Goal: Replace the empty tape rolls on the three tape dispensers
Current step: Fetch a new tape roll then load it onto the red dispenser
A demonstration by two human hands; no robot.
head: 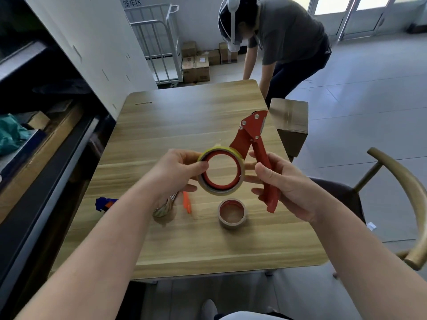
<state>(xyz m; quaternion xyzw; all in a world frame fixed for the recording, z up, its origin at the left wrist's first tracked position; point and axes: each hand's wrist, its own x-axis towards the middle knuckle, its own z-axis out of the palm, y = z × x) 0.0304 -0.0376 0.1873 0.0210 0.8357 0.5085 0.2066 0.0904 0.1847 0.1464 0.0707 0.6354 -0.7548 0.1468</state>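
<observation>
1. While the red tape dispenser (251, 139) is held up above the near half of the table (196, 116), its handle is gripped in the right hand (284, 185), with the fingers wrapped round it and the cutter end pointed away.
2. A tape roll (217, 192) is seen round the dispenser's red hub. It is pinched by the left hand (178, 172), thumb on the near rim and fingers behind.
3. The step in hand is judged to be the roll change on this dispenser. The wound layer looks thin, but it cannot be told whether the roll is being drawn off or pressed on.
4. The next move is judged to call for a firm hold on the handle and for the roll to be slid straight along the hub, not twisted. If a fresh roll is fitted, its free end must be led to the cutter.
5. On the table below, a spare roll (232, 213) is laid flat. A second roll (163, 207) is partly hidden under the left wrist, with an orange piece (187, 202) just beside it and a blue item (104, 203) at the left edge. Neither can be identified.
6. Beyond the right edge, a cardboard box (291, 121) is noted.
7. Farther off, another person (284, 42) is seen bent over at the table's far end.
</observation>
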